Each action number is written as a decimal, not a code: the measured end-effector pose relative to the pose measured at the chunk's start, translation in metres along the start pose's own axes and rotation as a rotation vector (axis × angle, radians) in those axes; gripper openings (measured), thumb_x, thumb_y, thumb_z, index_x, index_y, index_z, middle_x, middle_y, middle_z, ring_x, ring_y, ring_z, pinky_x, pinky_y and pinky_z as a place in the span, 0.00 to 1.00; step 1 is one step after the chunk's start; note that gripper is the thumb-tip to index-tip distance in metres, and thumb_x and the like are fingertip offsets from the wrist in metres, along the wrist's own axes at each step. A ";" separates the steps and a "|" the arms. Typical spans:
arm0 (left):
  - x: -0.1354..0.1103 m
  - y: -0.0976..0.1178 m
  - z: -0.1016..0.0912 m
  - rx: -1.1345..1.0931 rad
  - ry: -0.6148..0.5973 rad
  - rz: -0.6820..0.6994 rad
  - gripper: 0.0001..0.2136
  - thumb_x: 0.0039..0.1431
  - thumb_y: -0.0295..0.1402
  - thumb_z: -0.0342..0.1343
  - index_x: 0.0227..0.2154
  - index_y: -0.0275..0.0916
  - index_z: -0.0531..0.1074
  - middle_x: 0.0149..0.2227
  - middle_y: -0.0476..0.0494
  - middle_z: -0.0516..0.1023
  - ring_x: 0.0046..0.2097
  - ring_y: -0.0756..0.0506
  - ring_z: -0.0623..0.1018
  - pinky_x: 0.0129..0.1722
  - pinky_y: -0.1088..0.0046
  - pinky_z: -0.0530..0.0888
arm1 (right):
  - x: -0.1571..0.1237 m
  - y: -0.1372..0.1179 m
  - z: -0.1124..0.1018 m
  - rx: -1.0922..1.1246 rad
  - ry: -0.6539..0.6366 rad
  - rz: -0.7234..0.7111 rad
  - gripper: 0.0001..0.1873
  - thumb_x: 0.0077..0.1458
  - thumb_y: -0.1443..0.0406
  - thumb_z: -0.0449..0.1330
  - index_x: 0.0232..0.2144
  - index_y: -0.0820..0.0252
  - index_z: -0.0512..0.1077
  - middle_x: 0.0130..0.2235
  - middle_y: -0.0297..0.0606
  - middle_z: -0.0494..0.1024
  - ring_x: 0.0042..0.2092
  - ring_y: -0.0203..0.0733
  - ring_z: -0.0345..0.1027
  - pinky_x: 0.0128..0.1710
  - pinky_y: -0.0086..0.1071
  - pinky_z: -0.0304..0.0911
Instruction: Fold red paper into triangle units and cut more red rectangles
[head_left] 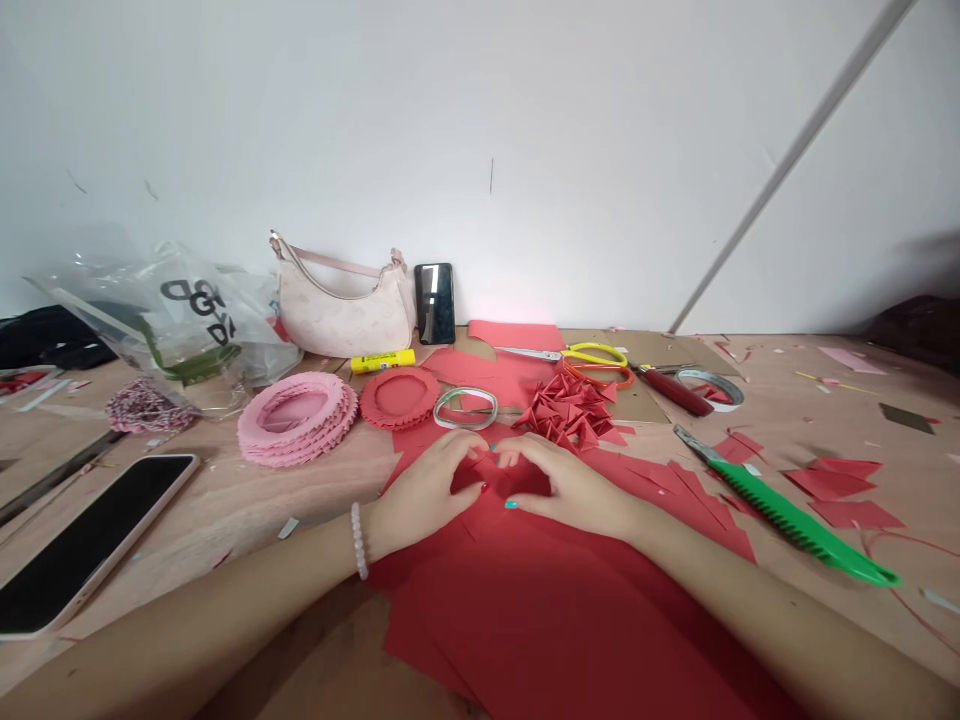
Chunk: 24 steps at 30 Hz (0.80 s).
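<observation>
My left hand (pixel 429 492) and my right hand (pixel 571 488) meet at the middle of the table, fingers curled and pinched on a small piece of red paper (pixel 501 474) between them. They rest on a spread of red paper sheets (pixel 555 600). A bead bracelet sits on my left wrist. Just beyond the fingertips lies a pile of folded red paper triangles (pixel 571 412).
A pink ring stack (pixel 298 418), a red ring stack (pixel 400 397) and a tape roll (pixel 466 408) lie behind the hands. Scissors (pixel 592 358), a green-handled cutter (pixel 787 515), a glue stick (pixel 382 361), a handbag (pixel 341 310), two phones (pixel 90 540) (pixel 435 303) and a plastic bag (pixel 187 320) surround them.
</observation>
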<state>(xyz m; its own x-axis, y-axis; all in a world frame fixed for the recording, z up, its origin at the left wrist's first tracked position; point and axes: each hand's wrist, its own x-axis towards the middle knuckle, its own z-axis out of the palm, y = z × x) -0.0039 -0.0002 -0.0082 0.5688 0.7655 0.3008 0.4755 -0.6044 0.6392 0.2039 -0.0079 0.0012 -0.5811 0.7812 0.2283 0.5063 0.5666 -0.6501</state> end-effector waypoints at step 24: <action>0.002 0.004 -0.002 -0.003 -0.015 -0.103 0.19 0.52 0.28 0.51 0.49 0.41 0.63 0.41 0.44 0.71 0.40 0.46 0.71 0.40 0.70 0.68 | 0.001 -0.001 0.012 0.084 0.236 -0.092 0.11 0.56 0.70 0.50 0.40 0.53 0.66 0.40 0.39 0.69 0.40 0.40 0.66 0.37 0.33 0.66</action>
<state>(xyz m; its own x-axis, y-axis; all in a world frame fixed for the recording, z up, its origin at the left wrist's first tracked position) -0.0022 -0.0005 -0.0041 0.5270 0.8202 0.2227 0.5298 -0.5219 0.6685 0.1952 -0.0103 -0.0063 -0.4525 0.7722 0.4460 0.3973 0.6223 -0.6744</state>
